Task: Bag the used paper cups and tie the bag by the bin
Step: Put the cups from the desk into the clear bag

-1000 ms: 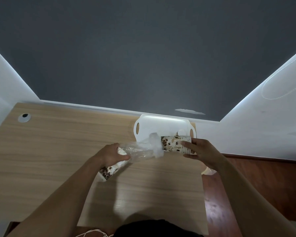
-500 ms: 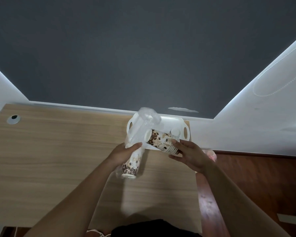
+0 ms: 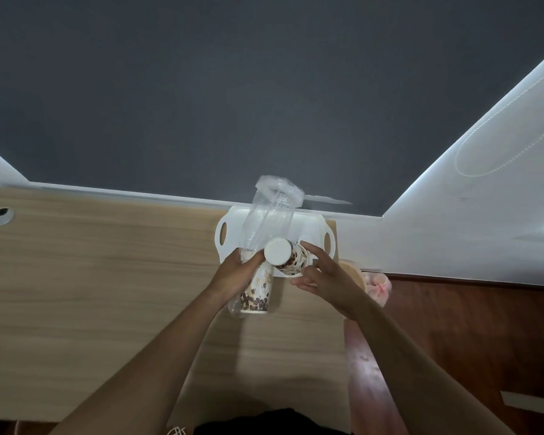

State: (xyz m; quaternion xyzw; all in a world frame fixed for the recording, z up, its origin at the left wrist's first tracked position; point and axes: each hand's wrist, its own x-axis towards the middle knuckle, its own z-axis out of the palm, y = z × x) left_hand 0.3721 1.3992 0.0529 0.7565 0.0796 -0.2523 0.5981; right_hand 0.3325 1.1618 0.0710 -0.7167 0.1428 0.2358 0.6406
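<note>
A clear plastic bag stands upright, its mouth flopping open at the top. My left hand grips the bag around its middle. Inside the bag's lower part sit paper cups with a coffee-bean print, bottom end down near the wooden table. My right hand holds a second stack of bean-print cups, tilted with its white base toward me, right beside the bag.
A white tray with cut-out handles lies at the table's far edge behind the bag. Off the table's right edge, a bin with a pink liner stands on the dark red floor. A cable hole sits at far left.
My left hand has swung the bag from lying sideways to upright. My right hand has turned its cup stack so the white base faces me, closer to the bag.
</note>
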